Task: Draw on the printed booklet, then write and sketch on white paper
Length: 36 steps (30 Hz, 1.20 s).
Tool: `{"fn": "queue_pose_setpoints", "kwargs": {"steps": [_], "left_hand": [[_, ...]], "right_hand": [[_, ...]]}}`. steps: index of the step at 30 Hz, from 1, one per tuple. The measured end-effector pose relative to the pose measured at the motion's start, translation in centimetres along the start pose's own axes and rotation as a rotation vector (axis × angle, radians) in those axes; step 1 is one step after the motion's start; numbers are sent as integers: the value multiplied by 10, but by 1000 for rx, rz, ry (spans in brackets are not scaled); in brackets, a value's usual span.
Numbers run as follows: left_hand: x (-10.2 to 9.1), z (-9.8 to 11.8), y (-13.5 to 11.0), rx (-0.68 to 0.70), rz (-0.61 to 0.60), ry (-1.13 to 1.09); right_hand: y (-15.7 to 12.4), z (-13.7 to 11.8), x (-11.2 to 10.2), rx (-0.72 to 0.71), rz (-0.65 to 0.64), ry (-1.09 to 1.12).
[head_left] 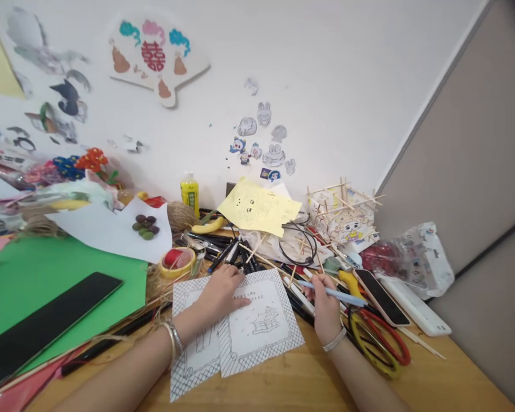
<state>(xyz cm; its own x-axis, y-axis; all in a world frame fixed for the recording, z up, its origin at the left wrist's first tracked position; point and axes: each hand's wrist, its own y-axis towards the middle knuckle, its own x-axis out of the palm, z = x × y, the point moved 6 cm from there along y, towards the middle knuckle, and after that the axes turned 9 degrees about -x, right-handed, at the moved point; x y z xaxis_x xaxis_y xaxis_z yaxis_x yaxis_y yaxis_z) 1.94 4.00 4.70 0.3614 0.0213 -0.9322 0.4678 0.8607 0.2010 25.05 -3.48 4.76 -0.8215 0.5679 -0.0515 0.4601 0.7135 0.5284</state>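
My left hand [222,290] lies on two drawn paper sheets, its thumb stretched out and its other fingers partly bent near the top edge. The right sheet [264,343] carries a pavilion drawing, some handwriting and a crosshatched border. It partly overlaps the left sheet [189,357], which has a similar border and is partly hidden by my forearm. My right hand [327,312] is closed on a light blue pen [345,296], held slantwise above the table to the right of the sheets. Black markers [225,253] lie heaped just beyond my left hand.
Scissors [380,343] and a phone [381,297] lie right of my right hand. Behind are yellow paper [260,206], a yellow bottle [190,191] and a stick-and-paper structure [345,214]. On the left are green paper [124,286], a black slab [51,326] and a tape roll [177,263].
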Motion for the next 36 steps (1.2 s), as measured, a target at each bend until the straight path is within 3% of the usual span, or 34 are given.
{"fn": "queue_pose_setpoints", "kwargs": {"steps": [3,9,18,22,36], "left_hand": [[-3,-4,2,-69,46,31],[-6,-15,9,-142,40,39],[-5,-11,5,-25,-23,-37],[1,-12,4,14,-54,-95],[2,-16,7,-77,-102,-408]], "right_hand": [[2,5,-6,29,104,7],[5,7,-7,1,118,20],[-5,-2,10,-34,-119,3],[-8,-2,12,-29,-146,-33],[-12,3,17,-6,-238,-81]]}}
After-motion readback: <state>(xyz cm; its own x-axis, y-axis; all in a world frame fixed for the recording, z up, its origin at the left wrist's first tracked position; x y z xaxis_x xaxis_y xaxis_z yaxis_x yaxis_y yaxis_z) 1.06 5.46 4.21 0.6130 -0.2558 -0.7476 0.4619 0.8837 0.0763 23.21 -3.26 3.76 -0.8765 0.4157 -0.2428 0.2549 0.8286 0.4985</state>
